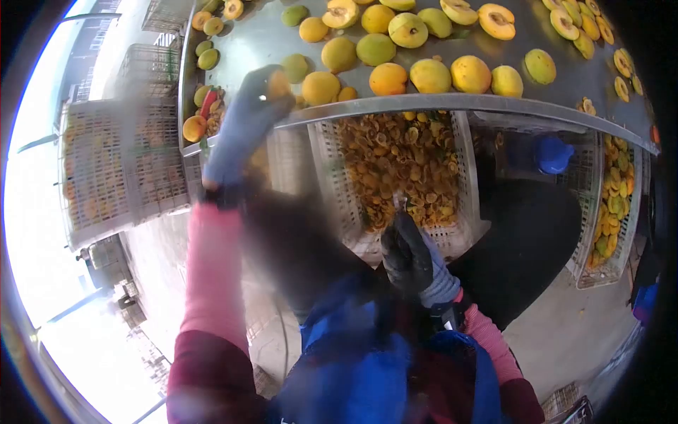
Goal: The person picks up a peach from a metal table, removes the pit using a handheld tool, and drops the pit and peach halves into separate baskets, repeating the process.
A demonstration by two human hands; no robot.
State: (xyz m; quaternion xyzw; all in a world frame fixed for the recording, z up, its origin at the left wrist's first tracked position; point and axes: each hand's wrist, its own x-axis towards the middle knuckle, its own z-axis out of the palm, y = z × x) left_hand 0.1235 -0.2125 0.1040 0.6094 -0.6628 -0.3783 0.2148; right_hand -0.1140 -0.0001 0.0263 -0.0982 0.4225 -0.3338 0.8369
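Note:
My left hand [258, 109], in a blue-grey glove, is raised at the near left edge of the metal table [487, 104]. Its fingers are curled round a yellow-orange peach [278, 85], blurred by motion. Whole yellow-green peaches [321, 88] and cut halves [496, 21] with brown hollows lie on the table beside it. Low over my lap, my right hand [409, 258], in a dark glove, is closed round a small tool with a shiny metal tip [400, 201]; its handle is hidden. The tip points toward a white crate [466, 177] of orange-brown peach scraps [402, 159].
Stacked plastic crates [120, 162] stand at the left. Another crate of peaches [613, 201] is on the right, near a blue container [554, 154]. A red-handled item [209, 104] lies at the table's left end. My knees flank the scrap crate.

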